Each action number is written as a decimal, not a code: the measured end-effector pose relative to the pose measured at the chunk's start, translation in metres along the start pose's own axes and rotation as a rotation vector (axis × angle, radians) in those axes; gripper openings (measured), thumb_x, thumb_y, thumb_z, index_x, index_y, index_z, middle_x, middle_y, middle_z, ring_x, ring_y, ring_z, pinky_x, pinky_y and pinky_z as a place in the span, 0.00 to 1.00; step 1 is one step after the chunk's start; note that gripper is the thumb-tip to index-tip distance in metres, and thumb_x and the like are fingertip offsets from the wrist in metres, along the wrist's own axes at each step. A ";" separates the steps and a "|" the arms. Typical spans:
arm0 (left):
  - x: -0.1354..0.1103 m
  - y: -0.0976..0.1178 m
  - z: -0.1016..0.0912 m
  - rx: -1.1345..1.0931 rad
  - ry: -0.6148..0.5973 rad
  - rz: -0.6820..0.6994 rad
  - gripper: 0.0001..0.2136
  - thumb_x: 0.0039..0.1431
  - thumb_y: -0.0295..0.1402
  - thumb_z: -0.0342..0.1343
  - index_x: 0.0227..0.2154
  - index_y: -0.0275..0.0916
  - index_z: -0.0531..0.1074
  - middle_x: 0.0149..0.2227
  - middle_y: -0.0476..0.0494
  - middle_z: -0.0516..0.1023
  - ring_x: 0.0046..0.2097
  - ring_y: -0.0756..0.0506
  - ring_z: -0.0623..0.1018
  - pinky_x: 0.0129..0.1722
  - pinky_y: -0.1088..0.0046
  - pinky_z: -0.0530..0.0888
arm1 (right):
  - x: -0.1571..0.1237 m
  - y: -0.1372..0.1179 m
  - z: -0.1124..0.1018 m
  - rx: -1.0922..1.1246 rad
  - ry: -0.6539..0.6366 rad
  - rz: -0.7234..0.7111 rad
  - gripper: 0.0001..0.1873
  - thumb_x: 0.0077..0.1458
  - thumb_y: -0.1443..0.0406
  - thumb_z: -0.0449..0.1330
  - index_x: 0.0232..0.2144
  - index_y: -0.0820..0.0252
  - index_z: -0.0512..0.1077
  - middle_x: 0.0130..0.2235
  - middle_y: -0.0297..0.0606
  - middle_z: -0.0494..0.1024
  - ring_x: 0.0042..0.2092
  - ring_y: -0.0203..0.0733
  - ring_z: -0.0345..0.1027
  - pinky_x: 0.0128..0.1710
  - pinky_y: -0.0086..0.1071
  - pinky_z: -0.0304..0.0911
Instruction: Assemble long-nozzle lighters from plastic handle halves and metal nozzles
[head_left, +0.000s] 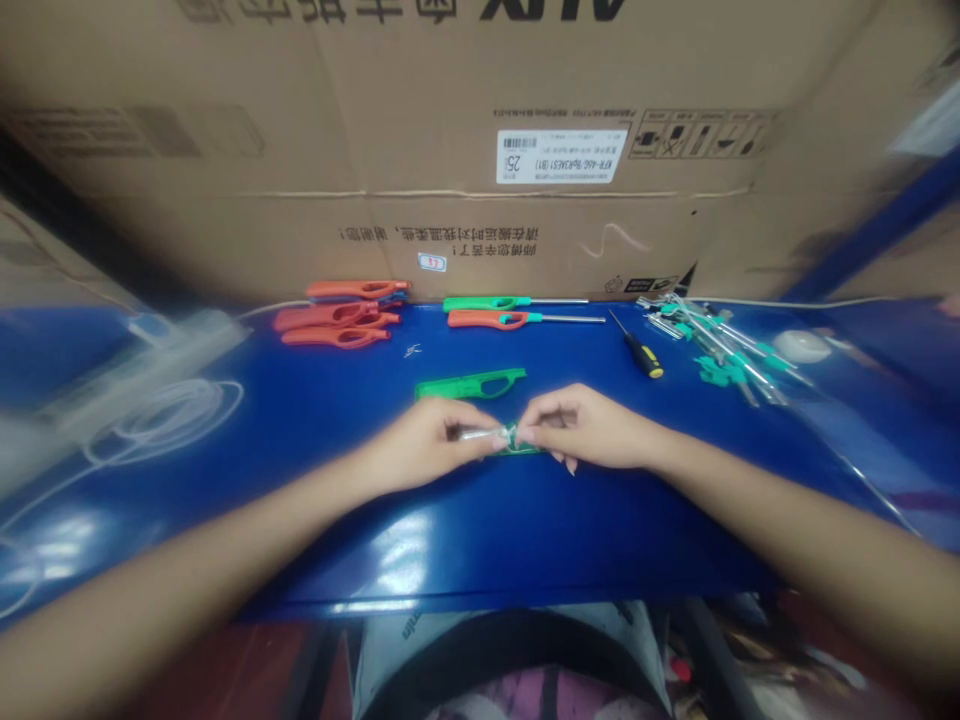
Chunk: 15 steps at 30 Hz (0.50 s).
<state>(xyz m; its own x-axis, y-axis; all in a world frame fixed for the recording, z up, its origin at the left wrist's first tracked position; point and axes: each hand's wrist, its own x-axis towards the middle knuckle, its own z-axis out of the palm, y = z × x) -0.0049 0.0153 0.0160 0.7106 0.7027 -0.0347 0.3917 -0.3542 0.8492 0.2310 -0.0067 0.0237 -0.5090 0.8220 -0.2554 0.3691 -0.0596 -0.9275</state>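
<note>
My left hand (442,440) is closed around a clear, silvery tube-like part (480,434), its tip pointing right. At that tip, the fingers of my right hand (581,428) pinch something small that they largely cover. Just under the fingertips shows a green plastic piece (525,450), mostly hidden by my hands. Behind my left hand lies a green lighter handle half (469,385) with a trigger opening, flat on the blue table.
Orange lighter handles (337,336) are stacked at the back left. Two long-nosed lighters (525,318) lie at the back middle. A black-and-yellow screwdriver (641,352) and metal rods with teal parts (724,350) are on the right. A cardboard wall (420,160) stands behind; a coiled white cable (169,415) lies left.
</note>
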 end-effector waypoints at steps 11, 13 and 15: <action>0.000 0.000 -0.001 0.017 -0.008 0.013 0.13 0.63 0.39 0.60 0.42 0.37 0.82 0.36 0.45 0.82 0.35 0.49 0.76 0.35 0.75 0.70 | 0.000 0.000 0.001 -0.011 0.008 -0.018 0.16 0.55 0.55 0.65 0.34 0.65 0.76 0.21 0.28 0.70 0.20 0.29 0.64 0.18 0.23 0.66; 0.000 -0.001 0.000 0.014 -0.009 0.015 0.13 0.63 0.39 0.60 0.42 0.36 0.82 0.35 0.45 0.82 0.34 0.49 0.76 0.35 0.75 0.70 | 0.000 0.001 0.002 -0.013 0.015 -0.020 0.16 0.55 0.55 0.65 0.34 0.64 0.76 0.21 0.28 0.70 0.20 0.29 0.63 0.18 0.23 0.65; 0.000 -0.001 0.001 0.012 -0.011 0.011 0.13 0.63 0.38 0.60 0.42 0.36 0.82 0.34 0.45 0.81 0.34 0.49 0.75 0.34 0.75 0.69 | 0.000 0.002 0.002 -0.016 0.023 -0.024 0.16 0.55 0.55 0.65 0.34 0.64 0.76 0.21 0.28 0.69 0.20 0.29 0.63 0.17 0.23 0.65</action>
<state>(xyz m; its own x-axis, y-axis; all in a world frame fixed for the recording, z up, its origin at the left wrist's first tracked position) -0.0051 0.0152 0.0148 0.7212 0.6920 -0.0316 0.3908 -0.3687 0.8434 0.2302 -0.0079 0.0216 -0.5003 0.8357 -0.2265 0.3694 -0.0305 -0.9288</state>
